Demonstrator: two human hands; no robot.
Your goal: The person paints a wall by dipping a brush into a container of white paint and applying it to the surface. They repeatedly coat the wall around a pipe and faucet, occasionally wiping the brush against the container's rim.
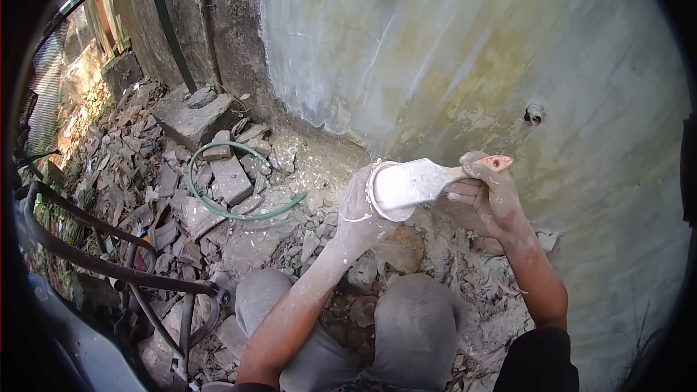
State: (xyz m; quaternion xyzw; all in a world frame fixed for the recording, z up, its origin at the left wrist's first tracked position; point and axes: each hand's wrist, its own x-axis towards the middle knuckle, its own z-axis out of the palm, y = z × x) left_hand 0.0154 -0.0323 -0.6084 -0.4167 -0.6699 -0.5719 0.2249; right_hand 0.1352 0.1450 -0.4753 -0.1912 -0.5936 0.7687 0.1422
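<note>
My left hand [357, 212], coated in white, is wrapped round a small round tub [372, 187] whose opening faces me. Lying across the tub's mouth is a wide paintbrush [428, 178], its head covered in white paint. My right hand [494, 199] grips the brush by its wooden handle [497, 162], which has a reddish end with a hole. The brush hides most of the tub's inside. Both hands are raised above my knees [416, 312], in front of the wall.
A stained, whitish-green wall [465, 58] with a short pipe stub [534, 114] rises ahead. Rubble [231, 180] and a green hose [272, 215] lie to the left. Nearer are a dark metal frame [109, 267] and a blue-grey plastic surface [76, 334]. Stones cover the ground below.
</note>
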